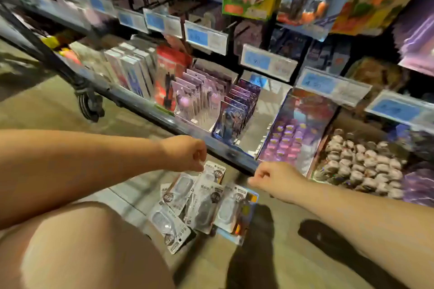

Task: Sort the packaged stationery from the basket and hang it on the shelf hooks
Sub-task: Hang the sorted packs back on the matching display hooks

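Beyond the near-left knee, stationery packs are lying fanned on the floor — the left hand is pinching the top edge of the farthest pack, the right hand is hovering curled just above them, its hold impossible to tell — just before the shelf rail.

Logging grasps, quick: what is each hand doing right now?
Left hand: pinches the top edge of a blister pack.
Right hand: fingers curled above the packs; a grip cannot be told.
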Action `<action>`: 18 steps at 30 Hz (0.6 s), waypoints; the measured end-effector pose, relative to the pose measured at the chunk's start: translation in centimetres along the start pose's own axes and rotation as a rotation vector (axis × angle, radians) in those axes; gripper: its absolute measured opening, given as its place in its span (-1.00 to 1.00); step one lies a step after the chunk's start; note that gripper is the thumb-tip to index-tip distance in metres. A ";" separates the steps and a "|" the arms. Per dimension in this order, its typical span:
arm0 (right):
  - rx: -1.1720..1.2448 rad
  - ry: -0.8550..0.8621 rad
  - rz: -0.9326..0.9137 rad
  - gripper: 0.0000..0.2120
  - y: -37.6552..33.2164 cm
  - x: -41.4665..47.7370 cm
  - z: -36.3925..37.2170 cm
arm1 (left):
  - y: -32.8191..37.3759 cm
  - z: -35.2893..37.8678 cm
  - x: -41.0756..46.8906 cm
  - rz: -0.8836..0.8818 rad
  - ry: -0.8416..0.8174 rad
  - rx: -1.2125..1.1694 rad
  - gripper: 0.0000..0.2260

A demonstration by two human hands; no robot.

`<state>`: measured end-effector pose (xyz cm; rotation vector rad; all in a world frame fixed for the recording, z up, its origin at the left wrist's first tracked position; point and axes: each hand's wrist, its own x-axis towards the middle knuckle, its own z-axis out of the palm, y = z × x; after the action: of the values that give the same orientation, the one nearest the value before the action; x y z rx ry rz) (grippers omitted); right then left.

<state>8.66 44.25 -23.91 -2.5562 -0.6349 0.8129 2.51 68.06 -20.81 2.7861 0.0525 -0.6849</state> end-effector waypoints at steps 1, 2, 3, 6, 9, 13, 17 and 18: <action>0.017 -0.047 0.036 -0.74 0.0 0.7 1.7 | -1.5 1.2 0.3 -0.022 -0.027 -0.009 -0.76; 0.035 -0.086 0.076 -0.75 0.1 1.8 3.5 | -3.2 2.6 0.8 -0.039 -0.061 -0.031 -0.76; 0.056 -0.099 0.121 -0.76 0.1 2.8 5.1 | -4.5 3.9 1.3 -0.052 -0.087 -0.063 -0.77; 0.197 -0.089 0.289 -0.80 0.3 5.6 10.0 | -7.9 7.9 3.0 -0.103 -0.129 -0.202 -0.80; 0.231 -0.120 0.407 -0.80 0.2 7.6 13.8 | -10.1 11.9 4.5 -0.153 -0.184 -0.250 -0.78; 0.132 -0.125 0.554 -0.64 0.5 8.9 15.2 | -11.3 15.8 5.9 -0.160 -0.278 -0.257 -0.76; 0.300 -0.014 0.792 -0.28 1.0 10.3 16.1 | -11.4 17.3 7.1 -0.112 -0.361 -0.292 -0.70; 0.329 -0.007 0.821 -0.26 1.0 10.5 16.5 | -11.4 17.6 7.2 -0.087 -0.372 -0.286 -0.67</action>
<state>6.49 52.49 -41.47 -2.4597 0.5666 1.0521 -0.11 74.07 -41.95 2.3582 0.1826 -1.1110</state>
